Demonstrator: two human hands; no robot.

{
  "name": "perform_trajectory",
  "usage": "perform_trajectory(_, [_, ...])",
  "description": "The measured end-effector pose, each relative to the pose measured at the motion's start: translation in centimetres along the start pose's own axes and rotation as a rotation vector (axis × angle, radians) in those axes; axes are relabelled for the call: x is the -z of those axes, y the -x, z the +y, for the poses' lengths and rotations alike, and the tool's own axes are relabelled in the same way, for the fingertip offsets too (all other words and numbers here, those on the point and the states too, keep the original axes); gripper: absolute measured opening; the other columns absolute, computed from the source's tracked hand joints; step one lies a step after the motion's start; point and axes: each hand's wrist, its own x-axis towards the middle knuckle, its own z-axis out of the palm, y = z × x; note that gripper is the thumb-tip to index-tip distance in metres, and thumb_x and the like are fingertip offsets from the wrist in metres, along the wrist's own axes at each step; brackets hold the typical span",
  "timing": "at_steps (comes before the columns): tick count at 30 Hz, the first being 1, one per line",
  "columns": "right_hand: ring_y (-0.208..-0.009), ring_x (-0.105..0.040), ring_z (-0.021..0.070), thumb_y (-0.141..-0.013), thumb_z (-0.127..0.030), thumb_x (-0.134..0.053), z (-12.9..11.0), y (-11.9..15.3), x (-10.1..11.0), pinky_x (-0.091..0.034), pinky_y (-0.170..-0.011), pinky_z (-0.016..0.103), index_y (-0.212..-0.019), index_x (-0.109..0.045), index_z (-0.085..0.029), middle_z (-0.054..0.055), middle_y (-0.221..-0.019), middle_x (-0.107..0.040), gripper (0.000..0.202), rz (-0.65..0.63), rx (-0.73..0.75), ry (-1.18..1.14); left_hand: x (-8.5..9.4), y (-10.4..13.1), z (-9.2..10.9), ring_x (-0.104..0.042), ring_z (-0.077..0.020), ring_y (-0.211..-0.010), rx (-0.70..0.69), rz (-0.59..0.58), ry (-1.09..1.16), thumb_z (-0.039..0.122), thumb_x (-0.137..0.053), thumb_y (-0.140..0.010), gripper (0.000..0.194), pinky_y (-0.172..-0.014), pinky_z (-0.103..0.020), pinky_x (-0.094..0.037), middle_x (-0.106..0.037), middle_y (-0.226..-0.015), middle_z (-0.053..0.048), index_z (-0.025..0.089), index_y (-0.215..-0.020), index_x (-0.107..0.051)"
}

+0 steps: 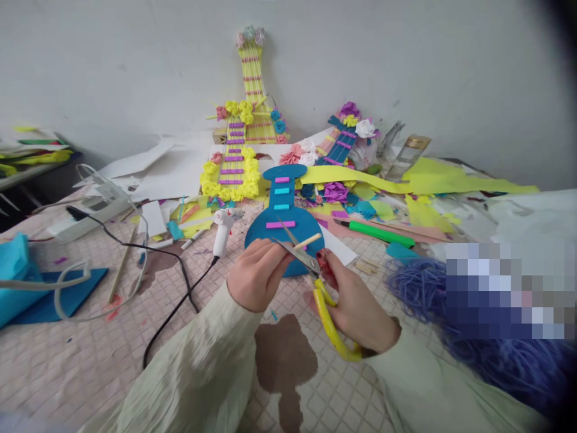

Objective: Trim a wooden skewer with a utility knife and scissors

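Note:
My left hand (255, 278) is closed, pinching a short pale wooden stick (311, 241) whose free end points to the right. In my right hand (360, 310) are yellow-handled scissors (331, 325), their blades spread and reaching toward the left hand beside the stick. Whether the blades touch the stick, I cannot tell. Something dark red (323, 262) shows at the right fingertips. Under and beyond both hands lies a blue guitar-shaped cutout (261, 228) with pink and light-blue strips across it.
A white hot glue gun (222, 231) stands left of the cutout, its black cord trailing forward. Decorated yellow (234, 159) and blue (338, 143) guitar shapes lean behind. Right are a green cutter knife (381, 233) and purple yarn (419, 288); a power strip (88, 213) lies left.

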Motion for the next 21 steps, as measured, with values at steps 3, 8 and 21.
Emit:
perform_trajectory(3, [-0.089, -0.05, 0.0213, -0.067, -0.03, -0.059, -0.28, 0.02, 0.12, -0.043, -0.076, 0.036, -0.105, -0.038, -0.019, 0.007, -0.096, -0.051, 0.044, -0.019, 0.015, 0.012, -0.09, -0.01, -0.06, -0.054, -0.0142, -0.061, -0.043, 0.012, 0.025, 0.013, -0.042, -0.084, 0.012, -0.055, -0.026, -0.046, -0.056, -0.064, -0.003, 0.013, -0.08, -0.053])
perform_trajectory(8, [-0.081, -0.05, 0.0186, -0.07, -0.033, -0.058, -0.57, 0.15, 0.24, -0.043, -0.07, 0.033, -0.106, -0.037, -0.019, 0.005, -0.091, -0.05, 0.044, -0.029, 0.034, 0.015, -0.26, -0.11, -0.06, -0.054, -0.0146, -0.06, -0.051, 0.009, 0.034, 0.012, -0.042, -0.084, 0.013, -0.055, -0.027, -0.046, -0.058, -0.065, -0.004, 0.013, -0.078, -0.053])
perform_trajectory(21, [-0.08, -0.049, 0.0181, -0.071, -0.031, -0.056, -0.58, 0.1, 0.2, -0.042, -0.07, 0.033, -0.099, -0.038, -0.019, 0.005, -0.09, -0.05, 0.035, -0.034, 0.018, -0.006, -0.25, -0.19, -0.2, -0.053, -0.0139, -0.06, -0.064, 0.009, 0.024, 0.014, -0.045, -0.084, 0.011, -0.056, -0.025, -0.044, -0.059, -0.064, -0.005, 0.012, -0.079, -0.055])
